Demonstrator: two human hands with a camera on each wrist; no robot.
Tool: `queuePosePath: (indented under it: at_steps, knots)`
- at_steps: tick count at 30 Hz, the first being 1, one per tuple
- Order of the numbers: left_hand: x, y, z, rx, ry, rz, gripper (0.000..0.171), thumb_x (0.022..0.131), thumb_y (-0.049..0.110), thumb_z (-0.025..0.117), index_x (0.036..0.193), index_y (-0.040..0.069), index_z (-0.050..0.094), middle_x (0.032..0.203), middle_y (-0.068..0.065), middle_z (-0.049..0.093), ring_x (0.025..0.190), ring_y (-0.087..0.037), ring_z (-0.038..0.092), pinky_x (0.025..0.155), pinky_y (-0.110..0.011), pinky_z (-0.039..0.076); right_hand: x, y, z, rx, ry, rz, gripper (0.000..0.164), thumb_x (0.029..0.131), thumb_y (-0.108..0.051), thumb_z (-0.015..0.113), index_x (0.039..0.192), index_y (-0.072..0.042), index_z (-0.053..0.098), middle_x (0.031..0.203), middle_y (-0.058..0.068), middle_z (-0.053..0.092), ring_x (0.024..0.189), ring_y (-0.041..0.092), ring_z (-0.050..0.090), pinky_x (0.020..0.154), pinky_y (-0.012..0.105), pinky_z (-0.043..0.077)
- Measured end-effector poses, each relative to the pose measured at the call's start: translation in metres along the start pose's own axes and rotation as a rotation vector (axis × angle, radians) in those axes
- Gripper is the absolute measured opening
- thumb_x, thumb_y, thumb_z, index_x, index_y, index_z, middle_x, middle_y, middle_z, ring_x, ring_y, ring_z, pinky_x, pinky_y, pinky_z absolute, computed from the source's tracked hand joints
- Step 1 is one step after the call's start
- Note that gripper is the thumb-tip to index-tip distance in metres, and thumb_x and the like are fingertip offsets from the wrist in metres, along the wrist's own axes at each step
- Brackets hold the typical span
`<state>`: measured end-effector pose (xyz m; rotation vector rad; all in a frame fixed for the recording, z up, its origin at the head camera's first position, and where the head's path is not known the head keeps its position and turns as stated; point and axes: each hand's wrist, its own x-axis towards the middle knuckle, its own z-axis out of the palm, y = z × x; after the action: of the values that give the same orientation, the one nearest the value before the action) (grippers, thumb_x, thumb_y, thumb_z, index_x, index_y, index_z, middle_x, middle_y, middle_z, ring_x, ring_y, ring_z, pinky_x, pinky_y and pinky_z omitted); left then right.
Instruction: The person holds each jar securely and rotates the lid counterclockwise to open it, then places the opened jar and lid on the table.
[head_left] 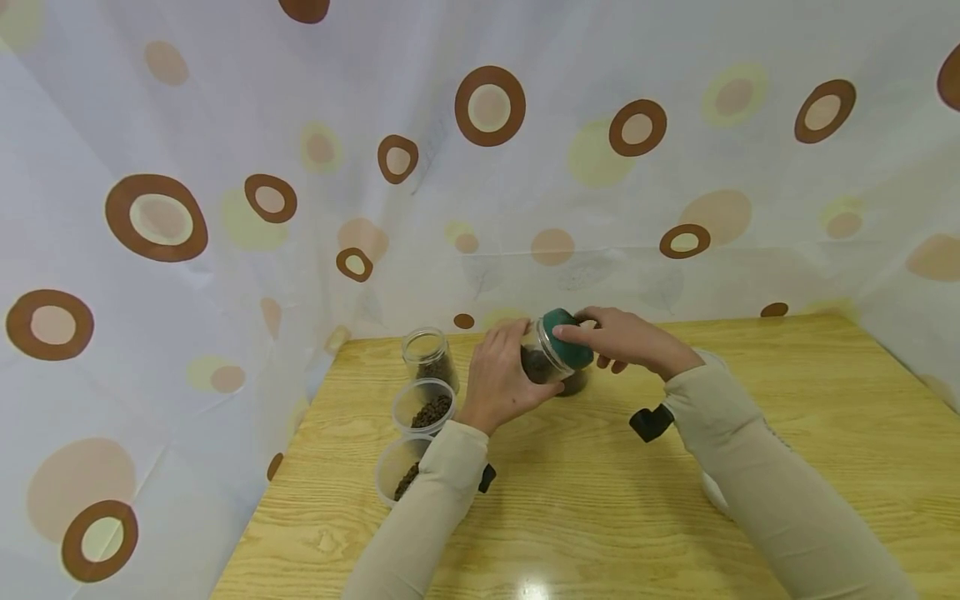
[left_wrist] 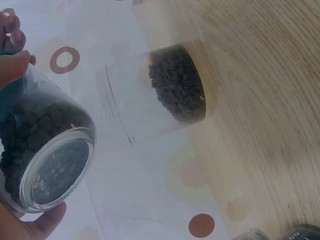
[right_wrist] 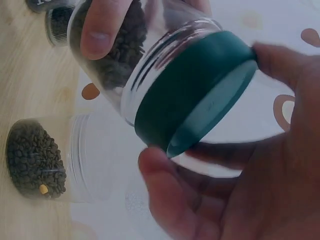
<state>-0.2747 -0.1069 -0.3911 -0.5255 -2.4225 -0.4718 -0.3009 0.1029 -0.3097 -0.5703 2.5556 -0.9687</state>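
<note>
Tilted on its side above the table, a clear jar part filled with dark beans is gripped by my left hand, thumb and fingers wrapped round its body. Its green screw lid sits over the mouth. My right hand holds this lid by the rim, with thumb and fingertips on opposite edges in the right wrist view. Below the held jar stands another clear jar with dark beans and a small yellow piece in it.
To the left, a lidless glass jar and two round clear tubs, the far tub and the near tub, hold dark bits. A pale rounded thing is mostly hidden under my right forearm. A patterned curtain borders the wooden table.
</note>
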Motion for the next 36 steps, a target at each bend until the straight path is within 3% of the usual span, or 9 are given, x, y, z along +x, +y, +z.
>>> queuePosePath:
  at_steps: [6,13,24,30,33,36]
  knots:
    - [-0.001,0.0,0.001,-0.015,-0.004,-0.002,0.092,0.066,0.051,0.088,0.139,0.01,0.051,0.131,-0.004,0.062,0.121,-0.022,0.059,0.102,-0.045,0.05,-0.001,0.007,0.002,-0.003,-0.018,-0.212,0.081,0.092,-0.029,0.068,0.158,-0.012,0.023,0.151,0.025,0.04,0.121,0.04,0.059,0.093,0.049,0.054]
    - [-0.001,0.001,0.001,-0.022,-0.009,-0.01,0.092,0.066,0.051,0.088,0.139,0.01,0.051,0.129,-0.004,0.063,0.119,-0.022,0.06,0.101,-0.045,0.051,-0.001,0.011,0.002,0.018,-0.022,-0.279,0.081,0.089,-0.015,0.068,0.158,-0.014,0.025,0.157,0.02,0.034,0.128,0.045,0.053,0.093,0.05,0.053]
    - [0.003,0.004,0.0,-0.027,-0.003,-0.008,0.094,0.067,0.054,0.086,0.141,0.009,0.05,0.13,-0.004,0.063,0.121,-0.022,0.059,0.101,-0.043,0.052,-0.001,0.013,0.002,0.032,0.009,-0.294,0.088,0.089,-0.013,0.07,0.16,-0.016,0.018,0.159,0.02,0.03,0.134,0.049,0.046,0.092,0.049,0.055]
    - [0.003,0.004,0.001,-0.021,-0.006,-0.004,0.094,0.068,0.055,0.086,0.141,0.009,0.049,0.13,-0.004,0.062,0.12,-0.021,0.059,0.101,-0.042,0.051,-0.004,0.011,0.001,0.023,0.018,-0.279,0.094,0.09,-0.027,0.072,0.161,-0.016,0.012,0.16,0.022,0.027,0.139,0.048,0.042,0.1,0.056,0.05]
    - [0.004,0.005,0.001,-0.026,-0.004,-0.002,0.094,0.067,0.055,0.086,0.141,0.009,0.05,0.13,-0.004,0.063,0.12,-0.021,0.06,0.101,-0.042,0.052,-0.005,0.011,-0.001,0.028,0.024,-0.242,0.09,0.095,-0.04,0.064,0.161,-0.018,0.007,0.163,0.023,0.021,0.144,0.048,0.034,0.108,0.061,0.041]
    - [0.004,0.005,0.001,-0.031,-0.001,-0.005,0.094,0.066,0.053,0.087,0.14,0.009,0.05,0.13,-0.004,0.063,0.12,-0.021,0.06,0.101,-0.041,0.051,-0.007,0.012,-0.003,0.036,0.025,-0.178,0.083,0.101,-0.053,0.047,0.162,-0.019,0.002,0.164,0.024,0.017,0.147,0.049,0.026,0.113,0.066,0.031]
